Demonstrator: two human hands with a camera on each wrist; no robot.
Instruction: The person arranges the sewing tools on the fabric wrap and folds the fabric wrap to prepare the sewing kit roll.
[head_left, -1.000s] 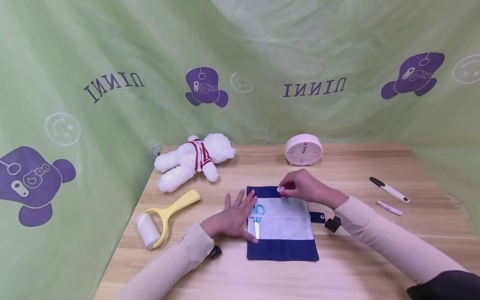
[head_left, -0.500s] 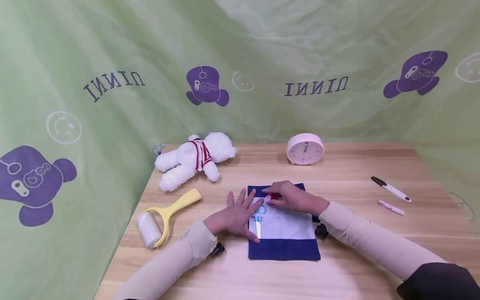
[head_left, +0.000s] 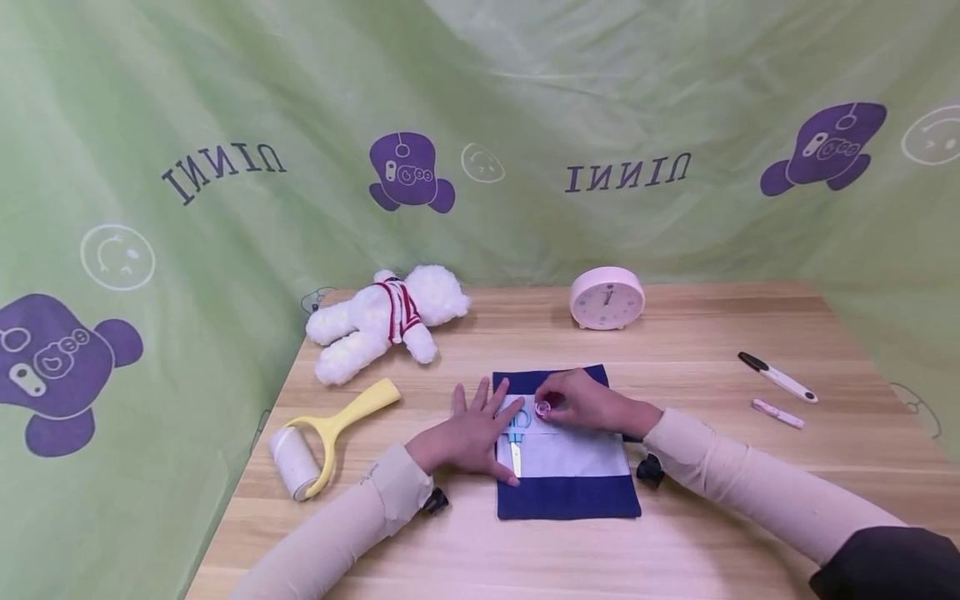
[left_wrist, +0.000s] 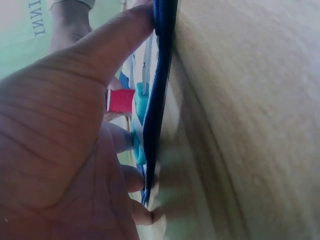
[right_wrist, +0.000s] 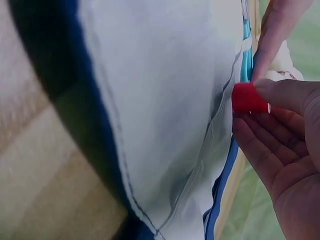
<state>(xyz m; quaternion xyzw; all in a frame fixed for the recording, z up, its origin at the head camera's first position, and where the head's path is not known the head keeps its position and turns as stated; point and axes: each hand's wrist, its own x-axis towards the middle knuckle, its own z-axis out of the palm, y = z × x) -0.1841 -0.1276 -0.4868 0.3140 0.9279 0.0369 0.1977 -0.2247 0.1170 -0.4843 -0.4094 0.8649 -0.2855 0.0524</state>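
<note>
Since a second ago the right hand (head_left: 577, 400) has shifted leftward from the far edge of the cloth case (head_left: 568, 497), bringing the spool of red thread (right_wrist: 250, 97) beside the scissors (head_left: 515, 437). Thumb and fingers pinch the spool, which stands on end against the white lining, just to the right of the scissors' handles. The left hand (head_left: 474, 437) has stayed put: its fingers are straight and spread over the case's left edge, the thumb near the blade tips. Within the case, which lies flat and unfolded, the blue-handled scissors are tucked under a white strap (right_wrist: 247, 44), with the blades toward the person; the spool sits over the lining too. The case's snap tab, plain to see a second ago, is now mostly behind the right wrist. Farther out on the table (head_left: 675, 350), a yellow lint roller (head_left: 296, 462) and a white toy bear (head_left: 390, 312) lie to the left, a pink clock (head_left: 607, 298) stands beyond the case, and a marker (head_left: 780, 383) and a small pink stick (head_left: 777, 414) lie to the right, all where they were.
</note>
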